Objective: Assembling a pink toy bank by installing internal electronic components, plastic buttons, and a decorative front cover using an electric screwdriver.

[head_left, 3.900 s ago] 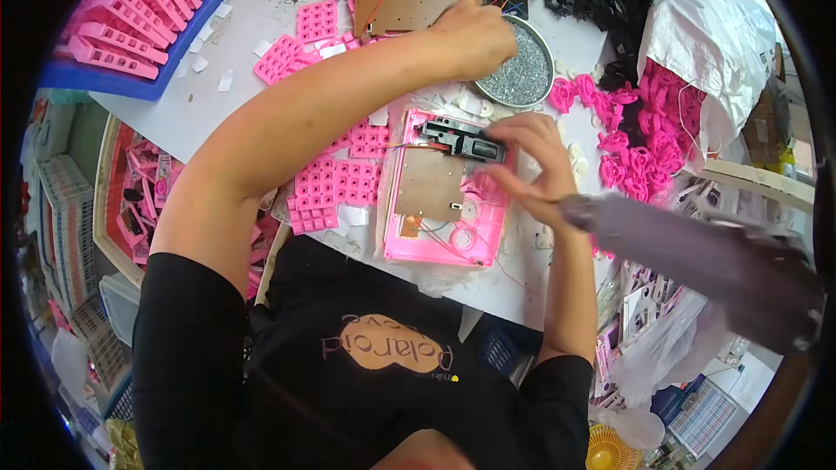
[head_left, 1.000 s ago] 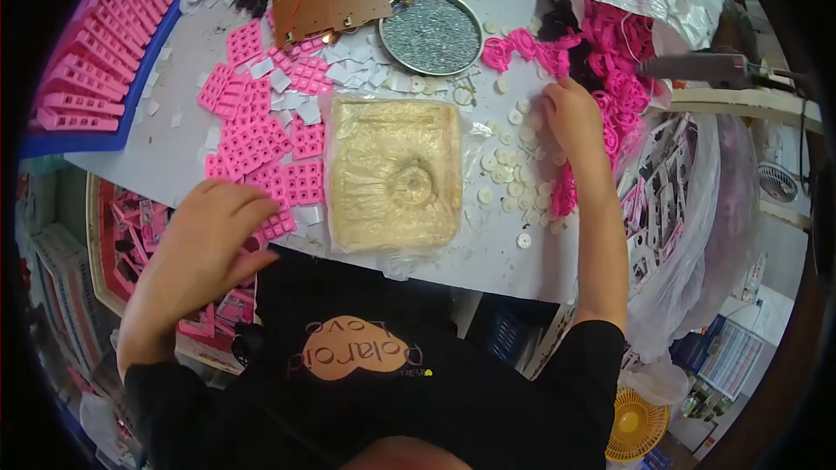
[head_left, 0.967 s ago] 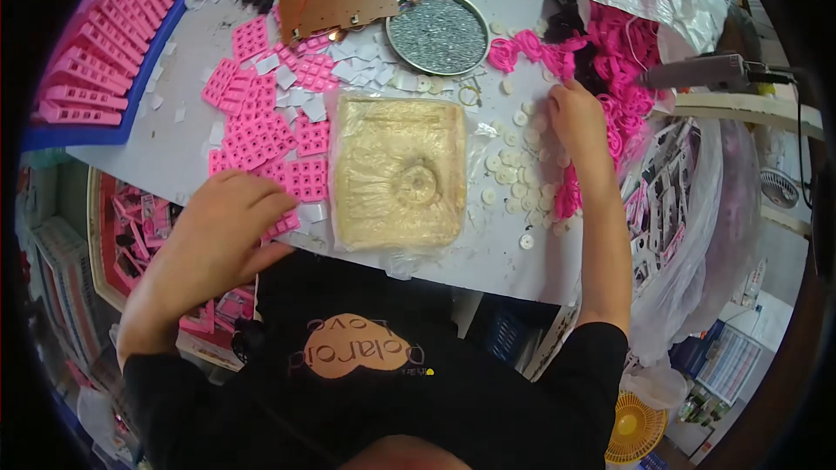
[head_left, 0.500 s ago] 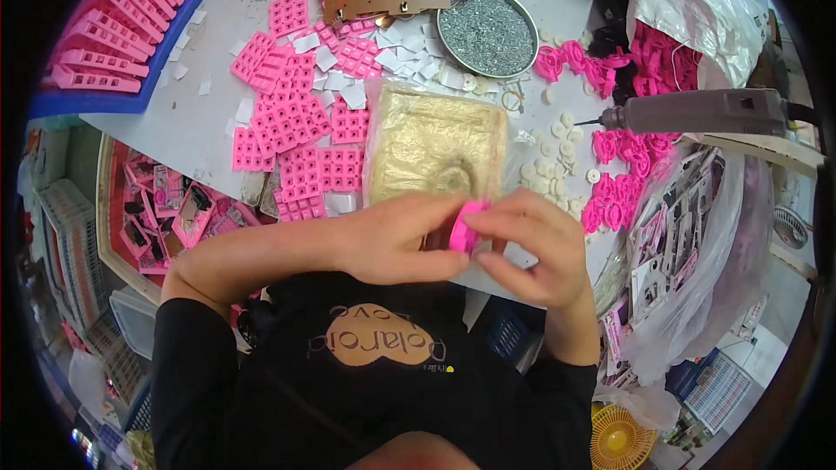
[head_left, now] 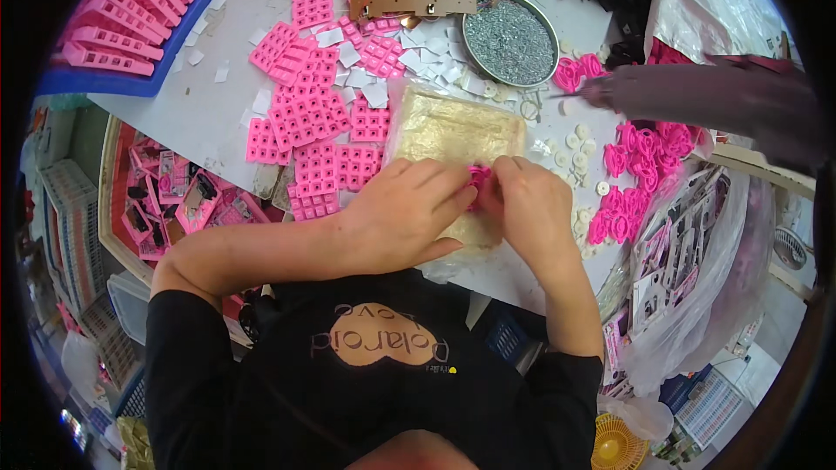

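Just above a gold-coloured pad wrapped in clear plastic (head_left: 461, 117), both hands close on a small pink plastic part (head_left: 476, 181), mostly hidden by the fingers. My left hand (head_left: 414, 209) holds it from the left, its fingers bent over and its thumb stretched along the near side. From the right, my right hand (head_left: 531, 207) pinches the same part with thumb and fingertips. To the right of the hands lie white plastic discs (head_left: 575, 152) and loops of pink plastic pieces (head_left: 640, 157). A grey power screwdriver (head_left: 697, 96) hangs beyond them, smeared by motion.
Pink keypad-like plates (head_left: 305, 117) and white paper squares (head_left: 357, 78) spread left of the pad. A round metal dish of screws (head_left: 511, 39) stands behind it. At the left are a blue tray (head_left: 157, 78) and a bin of pink parts (head_left: 113, 174); a plastic bag (head_left: 697, 278) flanks the right.
Both hands have moved slightly away from my body with the pink part, now down over the pad. The part has turned and shows less. The screwdriver has shifted and swings toward the far side.
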Available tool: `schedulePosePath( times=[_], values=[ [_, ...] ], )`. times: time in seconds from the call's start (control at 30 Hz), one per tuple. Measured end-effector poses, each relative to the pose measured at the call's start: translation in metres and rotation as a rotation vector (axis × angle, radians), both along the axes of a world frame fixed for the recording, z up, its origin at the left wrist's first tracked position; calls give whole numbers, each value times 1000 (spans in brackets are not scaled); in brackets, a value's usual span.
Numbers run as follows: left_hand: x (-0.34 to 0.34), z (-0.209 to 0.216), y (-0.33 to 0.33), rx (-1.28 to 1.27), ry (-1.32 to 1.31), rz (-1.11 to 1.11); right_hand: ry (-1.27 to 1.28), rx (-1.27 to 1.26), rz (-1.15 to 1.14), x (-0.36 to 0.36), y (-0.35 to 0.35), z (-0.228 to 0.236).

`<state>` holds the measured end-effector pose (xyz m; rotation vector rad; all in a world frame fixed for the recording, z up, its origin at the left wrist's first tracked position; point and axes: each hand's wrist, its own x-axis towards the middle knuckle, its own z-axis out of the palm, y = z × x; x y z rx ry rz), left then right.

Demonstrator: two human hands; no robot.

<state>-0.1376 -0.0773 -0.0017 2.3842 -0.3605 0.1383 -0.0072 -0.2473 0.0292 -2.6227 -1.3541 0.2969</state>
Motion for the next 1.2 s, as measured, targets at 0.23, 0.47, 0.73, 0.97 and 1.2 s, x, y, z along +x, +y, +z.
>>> schedulePosePath(
  times=[0.23, 0.47, 0.73, 0.97, 1.2],
  values=[
    [-5, -2, -7, 237, 1, -177, 91, -115, 326, 29, 21, 2],
    [-4, -16, -3, -25, 32, -290, 190, -269, 250, 30, 28, 8],
    [59, 98, 213, 322, -699, 794, 299, 243, -35, 22, -19, 29],
    [100, 219, 498, 363, -724, 1911, 330, 305, -25, 21, -32, 26],
    [132, 240, 651, 655, -474, 1440, 231, 299, 42, 20, -45, 34]
  ],
)
